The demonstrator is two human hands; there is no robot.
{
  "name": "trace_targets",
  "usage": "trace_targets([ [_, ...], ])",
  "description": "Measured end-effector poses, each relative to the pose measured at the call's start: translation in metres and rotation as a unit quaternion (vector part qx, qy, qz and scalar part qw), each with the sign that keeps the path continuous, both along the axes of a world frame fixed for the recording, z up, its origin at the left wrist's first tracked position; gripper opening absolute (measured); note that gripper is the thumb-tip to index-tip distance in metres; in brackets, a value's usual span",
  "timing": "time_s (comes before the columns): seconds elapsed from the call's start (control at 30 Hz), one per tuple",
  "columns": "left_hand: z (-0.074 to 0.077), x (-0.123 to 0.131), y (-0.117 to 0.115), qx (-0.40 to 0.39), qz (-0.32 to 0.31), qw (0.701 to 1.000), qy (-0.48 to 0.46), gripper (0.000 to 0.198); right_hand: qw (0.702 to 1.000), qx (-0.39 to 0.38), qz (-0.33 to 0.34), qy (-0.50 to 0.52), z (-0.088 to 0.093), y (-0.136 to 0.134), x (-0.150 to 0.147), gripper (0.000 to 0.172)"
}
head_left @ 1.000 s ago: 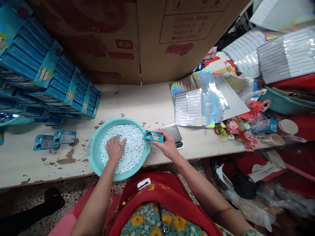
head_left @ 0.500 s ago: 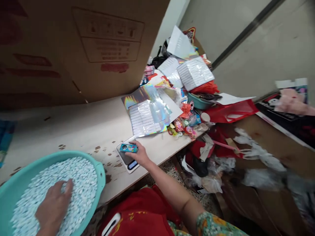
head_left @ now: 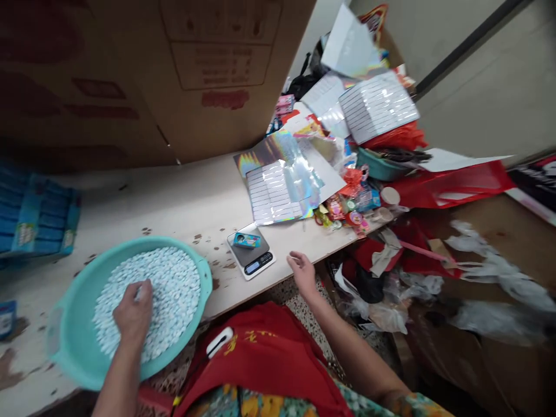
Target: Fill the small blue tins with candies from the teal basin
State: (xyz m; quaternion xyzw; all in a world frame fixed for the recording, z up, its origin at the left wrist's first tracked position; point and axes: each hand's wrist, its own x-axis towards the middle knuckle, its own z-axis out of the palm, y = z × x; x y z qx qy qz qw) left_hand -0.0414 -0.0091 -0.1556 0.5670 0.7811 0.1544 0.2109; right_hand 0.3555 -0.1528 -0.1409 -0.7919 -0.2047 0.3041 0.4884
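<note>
Since the frame half a second earlier, the small blue box [head_left: 247,240] had left the right hand [head_left: 303,273] and now lay flat on the metal plate of the kitchen scale [head_left: 242,257], its round window toward the left. That hand had drawn back to the table's front edge, just beside the scale and apart from it, its fingers loosely bent and holding nothing that showed. Inside the turquoise basin [head_left: 78,324], the left hand [head_left: 134,311] rested among small white pieces [head_left: 176,289], fingers curled toward the thumb; whether they gripped any could not be told. Shiny sheets [head_left: 278,191] lay on the table [head_left: 174,197] behind the scale, and stacked blue packages [head_left: 37,217] stood at far left.
</note>
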Motion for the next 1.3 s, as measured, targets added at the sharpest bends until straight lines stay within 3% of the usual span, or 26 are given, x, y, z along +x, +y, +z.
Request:
trace_targets([
  [0.07,0.003,0.001,-0.002,0.05,0.076,0.991,-0.095,0.027,1.0,-0.014,-0.009,0.009,-0.006,-0.008,0.004,0.045],
  [0.2,0.006,0.006,-0.002,0.082,0.189,0.932,-0.297,0.023,0.999,-0.029,-0.01,0.024,-0.013,-0.016,0.004,0.046],
  [0.27,0.007,0.008,-0.002,0.101,0.205,0.912,-0.34,0.021,0.999,-0.032,-0.008,0.028,-0.015,-0.016,0.001,0.046],
  [0.4,0.012,0.009,-0.001,0.129,0.207,0.903,-0.353,0.018,0.999,-0.032,-0.001,0.033,-0.015,-0.013,-0.005,0.047],
  [0.53,0.02,0.01,0.0,0.147,0.183,0.914,-0.331,0.017,0.999,-0.03,0.011,0.041,-0.018,-0.01,-0.01,0.05],
  [0.73,0.023,0.003,-0.001,0.139,0.116,0.957,-0.228,0.025,0.999,-0.026,0.034,0.034,-0.018,-0.001,-0.016,0.049],
  [0.87,0.019,-0.005,-0.001,0.055,-0.038,0.996,-0.065,0.022,0.997,0.004,0.079,0.01,-0.01,0.027,-0.029,0.053],
  [0.9,0.019,-0.006,0.0,0.04,-0.057,0.997,-0.037,0.02,0.994,0.019,0.104,-0.011,-0.008,0.038,-0.033,0.059],
  [0.97,0.02,-0.008,0.001,0.013,-0.026,0.997,-0.071,0.019,0.982,0.05,0.165,-0.075,-0.006,0.063,-0.041,0.071],
  [1.03,0.023,-0.008,0.002,-0.026,0.067,0.971,-0.227,0.021,0.964,0.068,0.228,-0.123,-0.005,0.085,-0.049,0.07],
  [1.07,0.024,-0.009,0.002,-0.051,0.117,0.936,-0.329,0.023,0.957,0.067,0.251,-0.128,-0.005,0.095,-0.052,0.064],
  [1.13,0.026,-0.011,0.002,-0.102,0.182,0.834,-0.51,0.023,0.953,0.058,0.272,-0.123,0.001,0.108,-0.058,0.052],
  [1.2,0.027,-0.014,0.001,-0.143,0.194,0.763,-0.599,0.026,0.954,0.055,0.266,-0.13,0.015,0.115,-0.065,0.047],
  [1.3,0.037,-0.019,-0.002,-0.154,0.176,0.752,-0.616,0.025,0.94,0.09,0.286,-0.161,0.05,0.117,-0.087,0.046],
])
